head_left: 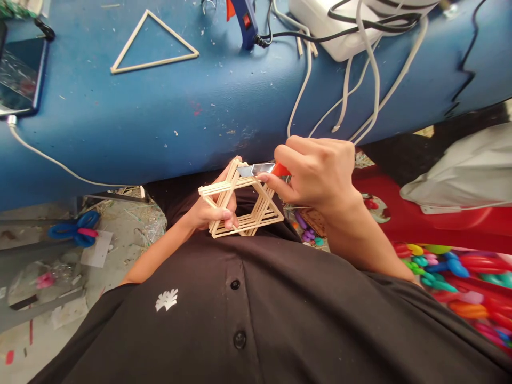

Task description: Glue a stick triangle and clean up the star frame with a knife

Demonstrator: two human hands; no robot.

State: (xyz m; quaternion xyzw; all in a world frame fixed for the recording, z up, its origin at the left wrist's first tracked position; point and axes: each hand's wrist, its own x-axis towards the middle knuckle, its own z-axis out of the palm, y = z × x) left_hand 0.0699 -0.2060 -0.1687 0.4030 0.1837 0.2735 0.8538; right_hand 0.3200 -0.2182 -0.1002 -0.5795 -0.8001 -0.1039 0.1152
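Stick star [264, 210] is in my left hand [212, 209], over my lap, just off the near edge of the blue bench [224, 90]. Left fingers closed on it: thumb in front at the left side, the others round the back. Right fingers wrapped tight on the orange handle of the knife [279, 169], right hand [320, 170] coming in from the right, thumb up near the root of the blade [245, 171]. Blade points left at the upper part of the star.

How I'd do this: short, light strokes, no prying. Sticks are slim and I'd guess the joints are the weak spots. A left fingertip shows at the top corner, near the blade's tip, so I'd move it down or angle the edge away before pushing. Bracing the star on the bench should be steadier than mid-air.

Can't make out: whether the edge bites a stick or just sits over it; how the sticks are joined; how many per side. Most left fingers are behind the star, most of the handle inside my right fist. Blue tool [245, 32] with the red switch is cut off by the top edge; what looks like a tablet [20, 74], by the left.
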